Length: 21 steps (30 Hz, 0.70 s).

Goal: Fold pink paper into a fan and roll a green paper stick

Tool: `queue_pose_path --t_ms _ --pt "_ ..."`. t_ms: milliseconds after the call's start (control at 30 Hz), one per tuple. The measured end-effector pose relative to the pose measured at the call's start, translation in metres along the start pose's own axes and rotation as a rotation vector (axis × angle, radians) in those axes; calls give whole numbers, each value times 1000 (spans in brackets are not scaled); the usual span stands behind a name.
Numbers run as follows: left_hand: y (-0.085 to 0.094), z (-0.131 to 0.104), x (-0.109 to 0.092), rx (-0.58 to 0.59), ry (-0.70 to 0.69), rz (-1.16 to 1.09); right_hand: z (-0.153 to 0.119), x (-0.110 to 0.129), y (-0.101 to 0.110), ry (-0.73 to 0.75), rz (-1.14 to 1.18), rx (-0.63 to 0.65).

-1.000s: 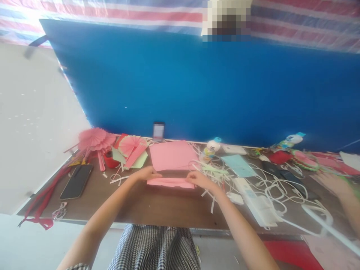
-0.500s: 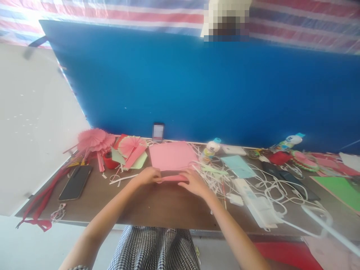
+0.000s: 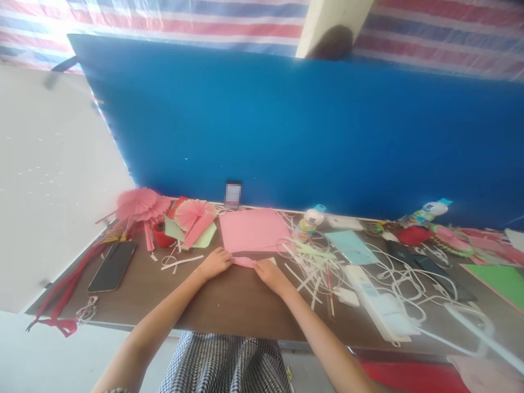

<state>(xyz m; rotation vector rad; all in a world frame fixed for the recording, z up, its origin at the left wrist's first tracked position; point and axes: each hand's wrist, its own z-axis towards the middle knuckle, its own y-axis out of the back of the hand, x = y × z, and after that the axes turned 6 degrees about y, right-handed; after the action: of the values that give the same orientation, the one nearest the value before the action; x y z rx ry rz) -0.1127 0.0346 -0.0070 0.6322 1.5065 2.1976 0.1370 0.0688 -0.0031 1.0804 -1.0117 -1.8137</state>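
Observation:
Between my two hands a narrow folded strip of pink paper (image 3: 244,262) lies low over the brown table. My left hand (image 3: 216,262) is closed on its left end, and my right hand (image 3: 268,271) grips its right end. Fingertips cover both ends of the strip. Just behind it a flat pink paper sheet (image 3: 254,229) rests on the table. Left of that sheet a pink pleated paper fan (image 3: 192,214) sits on pale green paper (image 3: 207,236).
A black phone (image 3: 112,266) lies at the left. To the right are white paper strips (image 3: 311,265), a bottle (image 3: 310,221), a power strip (image 3: 372,300) with tangled cables, and green paper (image 3: 497,281). A blue partition (image 3: 262,120) stands behind the table.
My right hand has moved slightly left, closer to my left hand, and its fingers have closed on the strip. Less of the pink strip shows between my hands.

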Motion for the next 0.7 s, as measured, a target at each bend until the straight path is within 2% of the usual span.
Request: queue_pose_path --t_ms 200,367,533,700 --pt "9 8 -16 59 88 -11 1 5 -5 -19 -17 69" --pt "8 21 -32 115 -9 -87 3 6 -6 -21 -21 83" --pt "6 22 -36 189 48 -101 -1 8 -5 -65 -32 84" --pt "10 20 -41 187 84 -79 -2 10 -4 -87 -85 98"
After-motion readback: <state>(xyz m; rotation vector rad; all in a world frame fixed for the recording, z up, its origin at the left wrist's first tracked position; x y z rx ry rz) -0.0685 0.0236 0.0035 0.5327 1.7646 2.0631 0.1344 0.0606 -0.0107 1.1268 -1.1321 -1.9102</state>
